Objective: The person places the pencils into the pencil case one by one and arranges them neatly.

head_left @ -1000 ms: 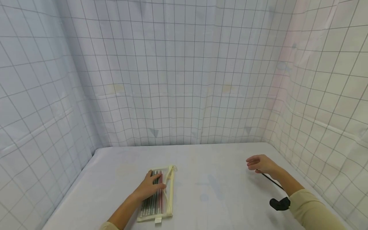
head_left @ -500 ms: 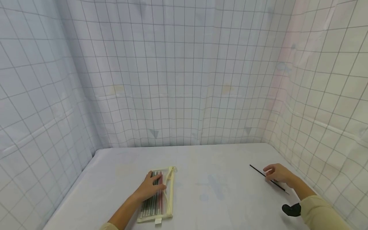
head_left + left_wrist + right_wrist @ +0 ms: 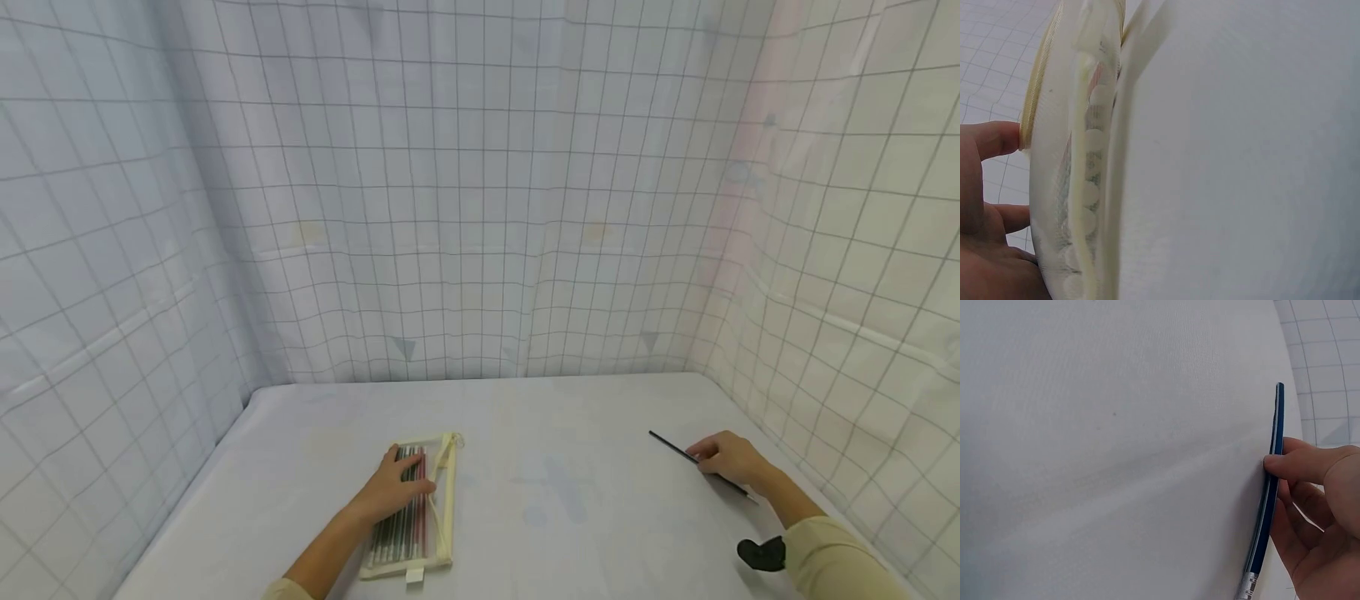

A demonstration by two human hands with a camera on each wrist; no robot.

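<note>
At the table's right side my right hand [image 3: 727,458] pinches a dark blue pencil [image 3: 1277,419] between thumb and fingers. The pencil slants over the white cloth, its silver-banded end toward me; whether it touches the cloth I cannot tell. My left hand [image 3: 390,493] rests with spread fingers on a clear pencil case [image 3: 444,533] with cream edging. Several pencils [image 3: 408,533] lie side by side inside it, partly covered by that hand. In the left wrist view the case's edge [image 3: 1079,187] shows round pale pencil ends through the plastic.
A white cloth covers the table [image 3: 555,500]. White grid-patterned curtains [image 3: 480,208] enclose it at the back and both sides. A small black object [image 3: 761,553] hangs at the right sleeve's cuff.
My right hand moved right and toward me, off the pencil's middle, then closed on it again a little farther along. The left hand and the case stayed in place.
</note>
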